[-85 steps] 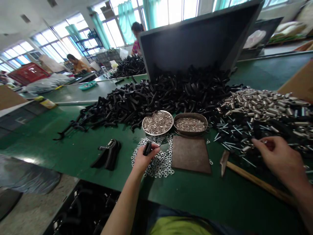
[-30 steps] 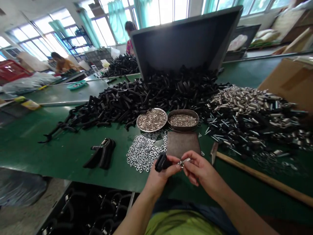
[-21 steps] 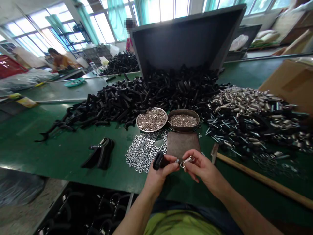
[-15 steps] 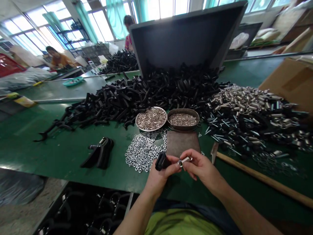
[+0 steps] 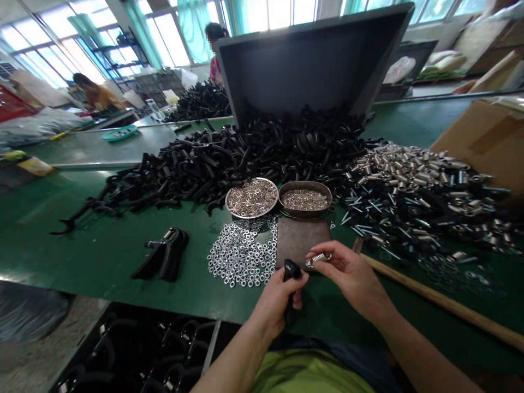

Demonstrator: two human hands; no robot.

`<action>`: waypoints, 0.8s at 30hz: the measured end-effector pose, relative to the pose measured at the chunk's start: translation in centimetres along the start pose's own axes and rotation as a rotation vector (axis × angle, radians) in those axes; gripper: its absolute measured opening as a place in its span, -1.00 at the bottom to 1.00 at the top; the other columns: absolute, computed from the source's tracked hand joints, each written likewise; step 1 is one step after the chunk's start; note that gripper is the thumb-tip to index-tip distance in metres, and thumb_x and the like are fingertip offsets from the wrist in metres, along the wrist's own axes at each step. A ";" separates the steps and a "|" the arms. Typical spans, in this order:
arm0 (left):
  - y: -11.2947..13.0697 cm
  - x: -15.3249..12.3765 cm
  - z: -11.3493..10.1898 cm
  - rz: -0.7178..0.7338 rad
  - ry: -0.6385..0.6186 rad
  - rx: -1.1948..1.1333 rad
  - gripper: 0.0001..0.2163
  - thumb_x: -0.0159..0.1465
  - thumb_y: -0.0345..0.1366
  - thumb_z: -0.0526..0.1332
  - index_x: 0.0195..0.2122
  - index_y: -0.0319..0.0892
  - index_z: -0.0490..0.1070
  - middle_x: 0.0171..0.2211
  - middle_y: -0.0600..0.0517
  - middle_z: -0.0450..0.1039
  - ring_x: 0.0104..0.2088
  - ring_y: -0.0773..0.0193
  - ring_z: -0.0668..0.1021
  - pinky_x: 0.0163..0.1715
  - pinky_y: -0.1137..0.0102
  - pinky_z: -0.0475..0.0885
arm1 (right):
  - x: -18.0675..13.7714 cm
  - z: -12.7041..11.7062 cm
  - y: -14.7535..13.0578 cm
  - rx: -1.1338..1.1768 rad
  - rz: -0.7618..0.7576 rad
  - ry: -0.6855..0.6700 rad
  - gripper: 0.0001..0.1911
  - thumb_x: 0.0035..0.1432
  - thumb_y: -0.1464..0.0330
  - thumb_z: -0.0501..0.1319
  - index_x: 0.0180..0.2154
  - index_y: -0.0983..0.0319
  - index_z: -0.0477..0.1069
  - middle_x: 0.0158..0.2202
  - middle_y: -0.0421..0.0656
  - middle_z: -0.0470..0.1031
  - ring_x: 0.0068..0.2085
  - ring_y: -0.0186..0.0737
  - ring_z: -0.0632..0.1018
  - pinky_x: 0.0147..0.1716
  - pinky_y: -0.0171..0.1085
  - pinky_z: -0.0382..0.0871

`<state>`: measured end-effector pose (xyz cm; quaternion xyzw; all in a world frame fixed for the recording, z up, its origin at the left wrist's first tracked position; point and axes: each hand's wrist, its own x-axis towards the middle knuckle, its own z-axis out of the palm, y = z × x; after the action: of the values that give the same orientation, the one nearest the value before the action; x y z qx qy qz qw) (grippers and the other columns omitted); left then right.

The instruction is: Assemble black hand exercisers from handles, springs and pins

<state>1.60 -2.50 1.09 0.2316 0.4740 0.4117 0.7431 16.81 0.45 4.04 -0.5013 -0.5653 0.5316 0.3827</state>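
Pinching a spring (image 5: 321, 259), right hand (image 5: 355, 275) — gripping a black part (image 5: 291, 268), left hand (image 5: 277, 301).

- Table (image 5: 94, 240): green (paler where it shines)
- Held part (image 5: 292, 269): black
- Held spring (image 5: 321, 257): silver, striped by its coils
- Nuts (image 5: 239, 255) toward the table's front edge: bright silver
- Heap (image 5: 204, 164) along the table's back edge: black
- Square plate (image 5: 301, 234): dull brown
- Hammer handle (image 5: 442, 299): tan
- Carton (image 5: 470, 131): brown, with a darker brown band

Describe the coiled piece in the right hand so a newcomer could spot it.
On the green table lies a flat brown plate. By its near right corner, the right hand pinches the silver coiled piece. It is held, while the silver parts farther right lie heaped.
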 end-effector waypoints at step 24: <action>-0.8 0.0 1.6 -0.026 -0.184 0.417 -0.66 -0.02 -0.09 0.34 -0.36 -0.20 0.32 -0.67 0.22 0.12 -0.69 0.50 0.14 -0.70 0.52 -0.01 | 2.1 -3.3 2.3 -0.343 -0.063 -0.250 -0.81 0.17 0.28 0.12 -0.24 0.21 0.43 -0.45 -0.24 0.49 -0.43 -0.32 0.50 -0.44 -0.36 0.35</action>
<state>3.32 -2.89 1.25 0.4107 0.4820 0.2725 0.7244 19.88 3.06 2.06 -0.4713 -0.7061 0.4734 0.2351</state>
